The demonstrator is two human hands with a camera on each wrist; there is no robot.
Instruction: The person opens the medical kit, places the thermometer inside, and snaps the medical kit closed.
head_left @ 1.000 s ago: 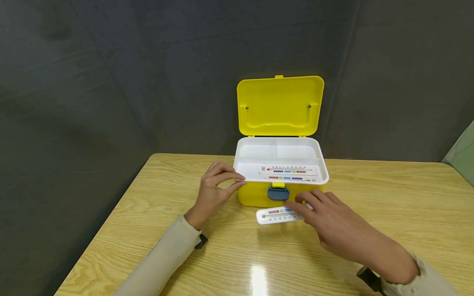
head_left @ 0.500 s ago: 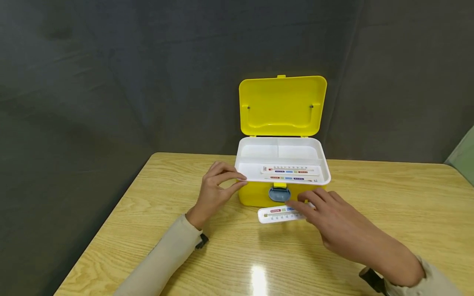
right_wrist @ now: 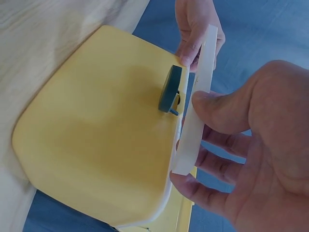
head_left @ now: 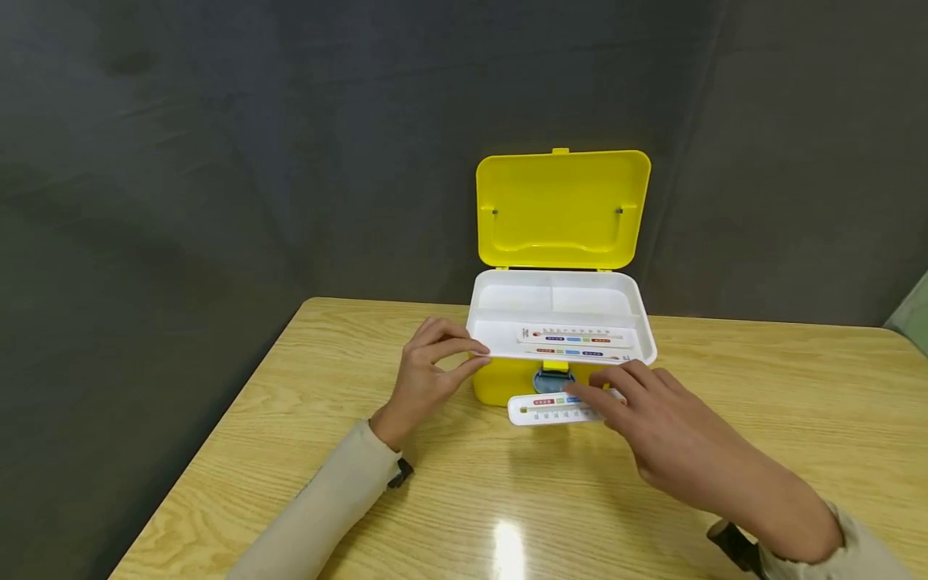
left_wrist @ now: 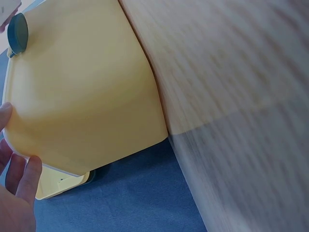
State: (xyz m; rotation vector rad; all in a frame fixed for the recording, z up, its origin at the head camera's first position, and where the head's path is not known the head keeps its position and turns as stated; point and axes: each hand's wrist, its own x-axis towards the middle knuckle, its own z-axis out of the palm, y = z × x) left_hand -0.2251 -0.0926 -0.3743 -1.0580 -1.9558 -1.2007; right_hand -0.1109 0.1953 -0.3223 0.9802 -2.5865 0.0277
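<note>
A yellow box stands on the table with its lid raised and a white divided tray inside. Two white thermometers lie in the tray's front compartment, the rear one fully visible and the front one partly behind the rim. My left hand pinches the tray's front-left corner between thumb and fingers. In front of the box's grey-blue latch, my right hand holds a third white thermometer by its right end. The right wrist view shows the thumb on one face of this thermometer, fingers behind.
The wooden table reaches out on both sides of the box. Close behind the box hangs a dark cloth. A pale green surface shows at the far right edge.
My right hand has raised the thermometer slightly toward the box front, so it now overlaps the latch. The left hand keeps its pinch on the corner. The whole scene shifts slightly rightward in view.
</note>
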